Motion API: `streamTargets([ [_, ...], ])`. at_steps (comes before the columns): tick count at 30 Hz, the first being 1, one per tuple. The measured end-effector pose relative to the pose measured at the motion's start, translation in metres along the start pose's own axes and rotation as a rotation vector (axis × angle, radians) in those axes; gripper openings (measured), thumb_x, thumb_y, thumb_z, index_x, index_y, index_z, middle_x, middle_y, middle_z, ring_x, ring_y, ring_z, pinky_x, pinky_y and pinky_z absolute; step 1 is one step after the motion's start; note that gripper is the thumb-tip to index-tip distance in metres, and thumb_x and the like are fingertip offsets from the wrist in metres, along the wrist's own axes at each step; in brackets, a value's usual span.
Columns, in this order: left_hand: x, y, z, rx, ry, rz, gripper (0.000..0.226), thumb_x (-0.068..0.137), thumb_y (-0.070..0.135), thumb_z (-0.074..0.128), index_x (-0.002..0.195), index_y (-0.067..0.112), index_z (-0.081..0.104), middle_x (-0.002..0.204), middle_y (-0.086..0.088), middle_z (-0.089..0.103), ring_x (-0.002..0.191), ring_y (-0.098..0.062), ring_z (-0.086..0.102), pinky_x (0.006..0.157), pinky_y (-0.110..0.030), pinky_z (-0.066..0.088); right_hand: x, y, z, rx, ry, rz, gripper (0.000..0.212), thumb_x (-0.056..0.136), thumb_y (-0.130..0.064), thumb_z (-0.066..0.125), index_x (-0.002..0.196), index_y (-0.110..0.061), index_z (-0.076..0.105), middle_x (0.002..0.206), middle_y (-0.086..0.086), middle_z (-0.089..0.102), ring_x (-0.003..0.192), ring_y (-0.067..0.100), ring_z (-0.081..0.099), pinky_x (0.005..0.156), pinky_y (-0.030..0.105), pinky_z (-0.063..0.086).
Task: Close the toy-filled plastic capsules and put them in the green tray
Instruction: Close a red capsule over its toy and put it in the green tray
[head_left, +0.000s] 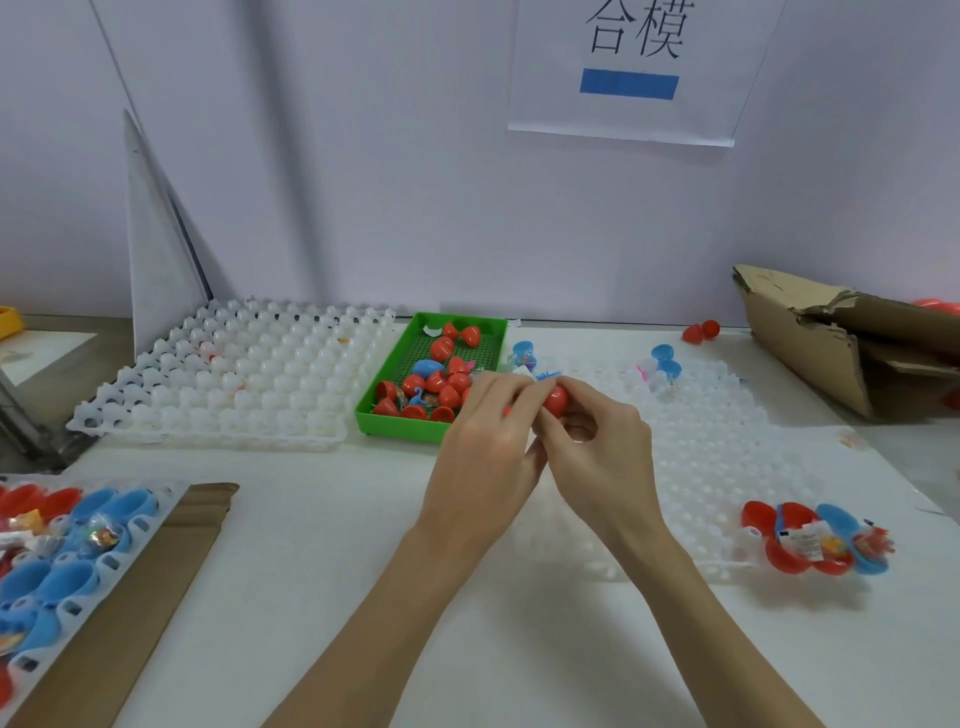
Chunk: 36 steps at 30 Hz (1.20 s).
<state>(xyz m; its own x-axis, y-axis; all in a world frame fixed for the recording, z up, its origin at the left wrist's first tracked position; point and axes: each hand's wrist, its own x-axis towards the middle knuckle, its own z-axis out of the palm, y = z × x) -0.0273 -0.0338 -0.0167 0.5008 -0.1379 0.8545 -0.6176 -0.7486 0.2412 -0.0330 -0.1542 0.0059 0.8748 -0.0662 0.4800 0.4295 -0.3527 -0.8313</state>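
From the head view, both hands meet over the middle of the white counter (363, 545). The left hand (483, 457) and the right hand (597, 457) are curled together around one red capsule (557, 400), pinching it between thumbs and fingertips; only its upper right side shows between the fingers, so I cannot tell whether its halves are fully pressed together.

Just beyond the left hand, touching its knuckles in the picture, sits the green tray (400, 423). It holds a heap of red capsules and one blue capsule (428, 368), with some open halves and small toy pieces among them.

Left of the tray, well away from the left hand, lies a white moulded grid tray (234, 374). A second white grid tray (717, 447) lies under and to the right of the right hand. At its near right corner, well to the right of the right wrist, is a cluster of open capsules (810, 540), red and blue, with wrapped toys inside. Beyond the right hand, a few blue capsule halves (665, 361) and small toys sit on the far part of that grid.

Far to the left of the left forearm, another tray of open capsules (67, 551) rests on a cardboard sheet (156, 597). A torn cardboard box (831, 338) stands far right, and a paper sign (634, 67) hangs on the wall ahead.
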Motion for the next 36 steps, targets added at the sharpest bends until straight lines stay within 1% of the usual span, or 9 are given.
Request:
streamTargets([
  [6, -0.001, 0.0, 0.001, 0.011, 0.021, -0.014, 0.036, 0.084, -0.003, 0.081, 0.119, -0.004, 0.072, 0.107, -0.014, 0.071, 0.096, -0.033, 0.067, 0.091, -0.04, 0.056, -0.002, -0.001, 0.002, -0.003, 0.018, -0.049, 0.013, 0.091, -0.007, 0.07, 0.087, -0.02, 0.072, 0.073, -0.011, 0.069, 0.073, 0.009, 0.068, 0.067, 0.01, 0.049],
  [12, 0.001, 0.001, -0.001, -0.034, 0.052, -0.022, 0.037, 0.092, 0.012, 0.056, 0.122, -0.002, 0.073, 0.103, -0.011, 0.073, 0.094, -0.028, 0.07, 0.089, -0.041, 0.059, -0.003, 0.001, 0.002, -0.021, 0.099, -0.093, 0.023, 0.086, -0.01, 0.077, 0.092, -0.031, 0.069, 0.082, -0.018, 0.07, 0.079, 0.004, 0.069, 0.071, 0.007, 0.049],
  [18, 0.0, -0.006, 0.001, -0.06, -0.023, -0.03, 0.042, 0.086, 0.003, 0.078, 0.127, 0.002, 0.071, 0.111, -0.01, 0.071, 0.101, -0.028, 0.068, 0.094, -0.036, 0.055, 0.001, 0.01, 0.002, -0.074, 0.069, -0.119, 0.013, 0.09, -0.01, 0.074, 0.097, -0.02, 0.075, 0.083, -0.013, 0.071, 0.08, 0.006, 0.069, 0.072, 0.011, 0.051],
  [21, 0.001, -0.005, 0.0, -0.094, -0.163, -0.05, 0.051, 0.088, -0.001, 0.077, 0.137, 0.006, 0.065, 0.12, -0.006, 0.068, 0.113, -0.027, 0.062, 0.103, -0.035, 0.05, 0.005, 0.016, -0.006, -0.152, 0.046, -0.126, 0.008, 0.091, -0.009, 0.072, 0.093, -0.017, 0.073, 0.079, -0.007, 0.07, 0.076, 0.011, 0.067, 0.073, 0.023, 0.055],
  [25, 0.004, 0.003, -0.001, -0.438, -0.259, -0.377, 0.054, 0.089, -0.008, 0.058, 0.138, 0.015, 0.067, 0.121, 0.002, 0.07, 0.107, -0.016, 0.065, 0.1, -0.03, 0.053, 0.01, 0.021, -0.013, -0.262, 0.031, -0.147, 0.005, 0.09, -0.013, 0.074, 0.09, -0.015, 0.07, 0.075, -0.003, 0.065, 0.072, 0.014, 0.061, 0.07, 0.031, 0.051],
  [28, 0.01, 0.004, -0.002, -0.742, -0.177, -0.689, 0.023, 0.098, 0.007, 0.069, 0.118, 0.017, 0.075, 0.106, 0.003, 0.078, 0.095, -0.014, 0.074, 0.088, -0.029, 0.06, 0.007, 0.02, -0.01, -0.323, 0.01, -0.223, 0.017, 0.087, -0.006, 0.076, 0.102, -0.013, 0.072, 0.082, -0.005, 0.062, 0.072, 0.006, 0.057, 0.071, 0.012, 0.046],
  [30, 0.011, 0.002, -0.004, -0.845, -0.138, -0.813, 0.017, 0.095, 0.014, 0.076, 0.112, 0.016, 0.076, 0.102, -0.001, 0.079, 0.093, -0.012, 0.076, 0.079, -0.021, 0.058, 0.005, 0.019, -0.007, -0.359, 0.03, -0.26, 0.033, 0.085, -0.005, 0.078, 0.118, -0.009, 0.071, 0.09, -0.002, 0.061, 0.072, 0.001, 0.053, 0.075, 0.005, 0.041],
  [33, 0.015, -0.001, -0.009, -1.087, -0.139, -0.963, 0.022, 0.094, 0.014, 0.075, 0.115, 0.009, 0.076, 0.106, -0.012, 0.079, 0.094, -0.015, 0.076, 0.072, -0.015, 0.054, 0.004, 0.016, -0.005, -0.358, 0.053, -0.298, 0.046, 0.086, -0.013, 0.08, 0.129, -0.01, 0.066, 0.099, 0.0, 0.06, 0.078, 0.004, 0.052, 0.078, 0.008, 0.043],
  [36, 0.019, -0.005, -0.014, -1.379, -0.117, -1.039, 0.037, 0.089, 0.02, 0.074, 0.12, -0.001, 0.073, 0.111, -0.022, 0.076, 0.098, -0.025, 0.076, 0.08, -0.022, 0.058, 0.004, 0.013, -0.005, -0.288, 0.106, -0.334, 0.048, 0.086, -0.018, 0.081, 0.132, -0.015, 0.065, 0.104, 0.001, 0.058, 0.087, 0.002, 0.054, 0.08, 0.009, 0.044],
])
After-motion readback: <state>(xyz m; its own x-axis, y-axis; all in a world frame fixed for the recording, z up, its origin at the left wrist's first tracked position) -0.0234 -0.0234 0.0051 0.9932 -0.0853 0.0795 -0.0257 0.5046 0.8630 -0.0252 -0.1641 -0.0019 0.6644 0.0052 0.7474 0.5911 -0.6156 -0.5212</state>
